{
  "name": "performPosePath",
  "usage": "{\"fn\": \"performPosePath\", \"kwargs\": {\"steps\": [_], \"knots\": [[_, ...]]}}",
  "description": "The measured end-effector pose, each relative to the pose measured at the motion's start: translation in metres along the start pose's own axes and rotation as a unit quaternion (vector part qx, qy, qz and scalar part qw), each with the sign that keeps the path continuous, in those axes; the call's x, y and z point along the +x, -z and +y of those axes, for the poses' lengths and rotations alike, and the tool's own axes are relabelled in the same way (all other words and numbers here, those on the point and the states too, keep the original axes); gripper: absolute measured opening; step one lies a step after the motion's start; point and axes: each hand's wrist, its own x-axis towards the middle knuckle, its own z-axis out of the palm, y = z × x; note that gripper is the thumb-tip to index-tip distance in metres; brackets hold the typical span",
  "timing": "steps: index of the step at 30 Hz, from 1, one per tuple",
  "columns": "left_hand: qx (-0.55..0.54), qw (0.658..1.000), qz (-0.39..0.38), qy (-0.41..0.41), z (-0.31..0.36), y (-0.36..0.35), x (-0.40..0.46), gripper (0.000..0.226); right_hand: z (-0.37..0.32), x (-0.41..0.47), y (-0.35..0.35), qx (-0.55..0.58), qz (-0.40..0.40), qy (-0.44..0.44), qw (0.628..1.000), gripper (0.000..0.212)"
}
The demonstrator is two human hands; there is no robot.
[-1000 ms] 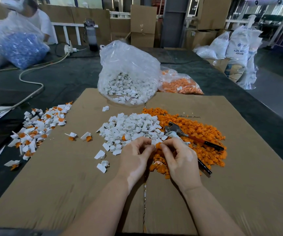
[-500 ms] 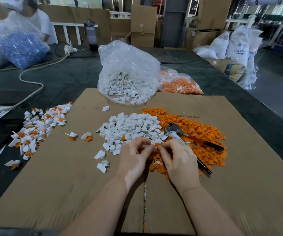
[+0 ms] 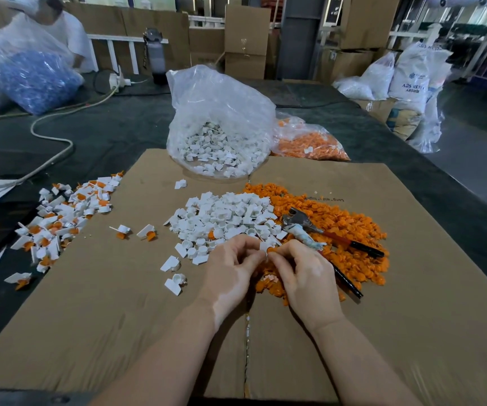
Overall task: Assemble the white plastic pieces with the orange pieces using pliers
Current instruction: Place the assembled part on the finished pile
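Reading from left to right, we first meet the pile of finished assemblies (image 3: 60, 218) at the left edge of the cardboard sheet (image 3: 104, 317), with two more joined pairs lying apart from it towards the centre. Next comes the heap of loose white pieces (image 3: 221, 215), and directly in front of it our two hands meet. The left hand (image 3: 230, 276) is curled, its thumb and fingers pinching a white piece (image 3: 264, 247); the right hand (image 3: 304, 276) is likewise curled, its fingertips pinching an orange piece (image 3: 271, 249) that touches the white one. We judge this to be the mating step, done by finger before any pressing. Both forearms come up from the lower edge and converge, wrists low over the cardboard, backs of the hands towards the camera. To the right of the hands lies the heap of orange pieces (image 3: 339, 230), and on it the pliers (image 3: 318, 232), untouched. The relation that matters next is this: the pliers lie just beyond and to the right of the right hand, head pointing away to the upper left, handles trailing to the lower right, so the right hand is clearly the nearer one. One handle passes close beside the right wrist.
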Motion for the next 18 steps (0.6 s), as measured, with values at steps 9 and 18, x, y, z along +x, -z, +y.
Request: {"fn": "performPosePath", "kwargs": {"steps": [9,18], "knots": [[-0.043,0.999,-0.005,-0.005,-0.0009,0.0016,0.0003,0.022,-0.0022,0.0021,0.0024,0.040,0.011,0.034,0.999,0.025],[-0.036,0.999,-0.008,0.000,-0.0013,0.0019,0.0006,0.021,-0.0013,0.0031,0.0029,0.019,0.000,0.031,0.999,0.021]]}}
